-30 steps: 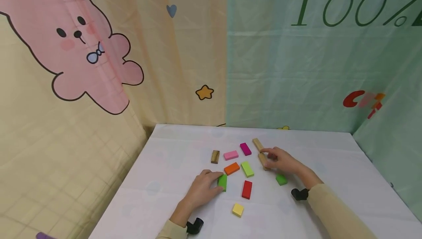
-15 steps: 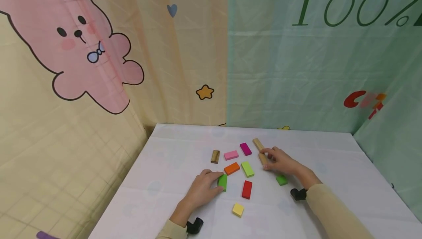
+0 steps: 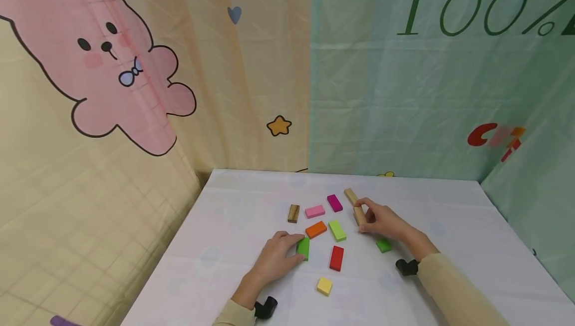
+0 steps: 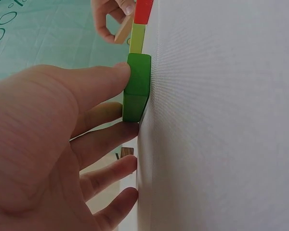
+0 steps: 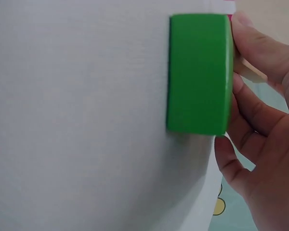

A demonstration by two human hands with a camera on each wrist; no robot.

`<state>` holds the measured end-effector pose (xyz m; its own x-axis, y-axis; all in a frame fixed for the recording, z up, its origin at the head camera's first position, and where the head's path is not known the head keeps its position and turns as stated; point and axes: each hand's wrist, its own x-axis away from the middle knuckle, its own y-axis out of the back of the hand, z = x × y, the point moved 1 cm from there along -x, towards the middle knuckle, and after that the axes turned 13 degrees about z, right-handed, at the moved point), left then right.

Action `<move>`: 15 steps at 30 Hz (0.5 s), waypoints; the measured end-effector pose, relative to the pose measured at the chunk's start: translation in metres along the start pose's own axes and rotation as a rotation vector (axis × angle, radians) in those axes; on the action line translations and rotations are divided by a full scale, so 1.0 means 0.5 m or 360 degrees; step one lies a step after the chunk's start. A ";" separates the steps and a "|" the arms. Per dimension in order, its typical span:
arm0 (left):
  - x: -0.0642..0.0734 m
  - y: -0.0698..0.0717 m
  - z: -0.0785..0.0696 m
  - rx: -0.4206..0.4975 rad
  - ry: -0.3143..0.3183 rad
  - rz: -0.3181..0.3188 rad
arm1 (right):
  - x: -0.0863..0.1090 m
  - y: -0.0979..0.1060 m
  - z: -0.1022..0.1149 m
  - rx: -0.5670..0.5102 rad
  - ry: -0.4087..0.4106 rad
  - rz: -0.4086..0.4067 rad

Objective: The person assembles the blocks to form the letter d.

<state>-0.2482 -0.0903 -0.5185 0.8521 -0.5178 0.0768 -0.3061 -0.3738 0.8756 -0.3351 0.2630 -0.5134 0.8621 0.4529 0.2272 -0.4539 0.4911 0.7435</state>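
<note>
My left hand (image 3: 276, 258) pinches a green wooden block (image 3: 303, 249) lying on the table, its thumb at the near end and fingers at the far end. In the left wrist view, the thumb presses that green block's upper edge. At the right, my right hand (image 3: 384, 222) pinches a plain wooden block (image 3: 359, 216) between thumb and fingers. The left wrist view shows this plain block (image 4: 125, 30) tilted and raised a little. Just beyond it lies another plain wooden block (image 3: 351, 196). A second green block (image 3: 384, 245) sits below my right wrist and partly hides the right hand's work in that wrist view.
Between the hands lie an orange block (image 3: 316, 229), a lime block (image 3: 337, 230) and a red block (image 3: 336, 258). Farther back are pink (image 3: 315, 211), magenta (image 3: 334, 203) and dark-grained (image 3: 293, 213) blocks. A yellow block (image 3: 324, 286) lies in front. Printed curtains (image 3: 251, 91) hang behind the table.
My right hand's fingers have shifted slightly upward, and the plain block between them has risen a little from the table. The left hand and its green block have stayed put.
</note>
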 end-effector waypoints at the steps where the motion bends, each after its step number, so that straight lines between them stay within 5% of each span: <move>1: 0.000 0.001 0.000 -0.0004 -0.0002 -0.0002 | 0.001 0.000 0.003 0.0025 -0.0004 -0.0014; 15: -0.005 -0.004 0.005 -0.0007 -0.0022 -0.0010 | 0.023 -0.016 0.031 0.0155 0.0052 -0.0139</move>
<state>-0.2508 -0.0902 -0.5215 0.8481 -0.5259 0.0649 -0.2989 -0.3735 0.8781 -0.3183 0.2526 -0.5068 0.8889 0.4364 0.1395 -0.3520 0.4557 0.8176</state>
